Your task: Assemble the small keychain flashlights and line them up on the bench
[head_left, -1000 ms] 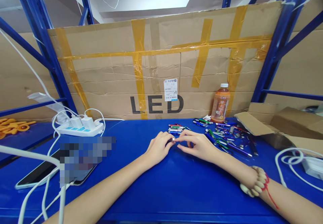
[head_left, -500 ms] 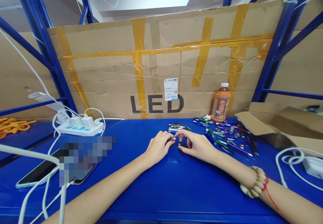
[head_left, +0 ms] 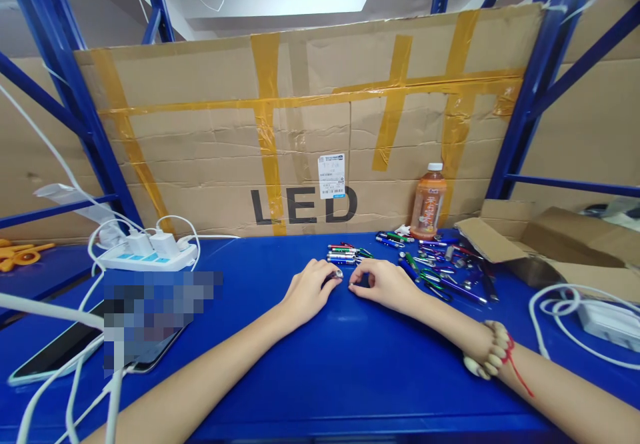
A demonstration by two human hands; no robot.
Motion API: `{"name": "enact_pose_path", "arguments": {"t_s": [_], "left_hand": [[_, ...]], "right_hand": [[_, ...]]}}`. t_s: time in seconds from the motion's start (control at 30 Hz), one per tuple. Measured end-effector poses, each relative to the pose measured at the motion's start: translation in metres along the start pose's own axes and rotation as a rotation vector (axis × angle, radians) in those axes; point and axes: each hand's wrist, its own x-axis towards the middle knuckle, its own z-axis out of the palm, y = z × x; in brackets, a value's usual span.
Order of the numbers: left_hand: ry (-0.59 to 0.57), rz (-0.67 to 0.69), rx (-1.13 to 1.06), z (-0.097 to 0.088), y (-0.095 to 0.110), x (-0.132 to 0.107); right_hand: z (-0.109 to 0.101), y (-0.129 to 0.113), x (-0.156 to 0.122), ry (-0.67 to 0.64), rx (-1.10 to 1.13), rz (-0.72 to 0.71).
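Note:
My left hand point(head_left: 310, 289) pinches a small metal tube point(head_left: 339, 274) between thumb and fingers. Only the shiny round end of the tube shows; the rest is inside the hand. Close by on the right, my right hand point(head_left: 383, 283) has thumb and forefinger pressed together near the tabletop, closed on a tiny round metal piece now hardly visible. A gap separates the two hands. Just behind them lies a small group of pen-like metal tubes point(head_left: 341, 257) in blue, green, red and silver.
A loose pile of pens and small metal parts point(head_left: 450, 267) spreads on the right of the blue tabletop point(head_left: 320, 377). Behind it stands a drink bottle point(head_left: 429, 204), beside an open cardboard box point(head_left: 520, 244). Left are a power strip point(head_left: 145, 256), white cables and phones point(head_left: 60, 351).
My right thumb and fingers have closed on the tiny round piece that lay between them on the table. My left hand keeps its grip. The whole view has shifted slightly.

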Motion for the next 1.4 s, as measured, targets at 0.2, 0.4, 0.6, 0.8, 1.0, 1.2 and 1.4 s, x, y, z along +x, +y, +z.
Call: {"name": "enact_pose_path", "arguments": {"t_s": [0.2,0.4,0.6,0.8,1.0,1.2,1.4], "left_hand": [[-0.010,-0.012,-0.038,0.001,0.000,0.001],[-0.036,0.027,-0.029,0.000,0.003,0.000],[-0.057,0.030,-0.029,0.001,0.002,-0.002],[-0.061,0.080,-0.044,-0.001,0.001,-0.003],[-0.070,0.047,-0.056,-0.001,0.001,-0.003],[-0.062,0.000,-0.038,-0.001,0.001,-0.003],[-0.060,-0.034,-0.037,-0.003,0.003,-0.002]], "right_hand": [[0.000,0.000,0.000,0.049,0.012,-0.037],[-0.001,-0.001,0.000,0.328,0.171,-0.142],[0.003,-0.002,-0.001,0.347,0.229,-0.293],[0.003,-0.003,0.000,0.310,0.264,-0.342],[0.002,-0.005,0.000,0.196,0.305,-0.329],[0.006,-0.002,-0.001,0.086,0.303,-0.318],[-0.007,0.010,0.004,0.232,0.118,-0.275]]}}
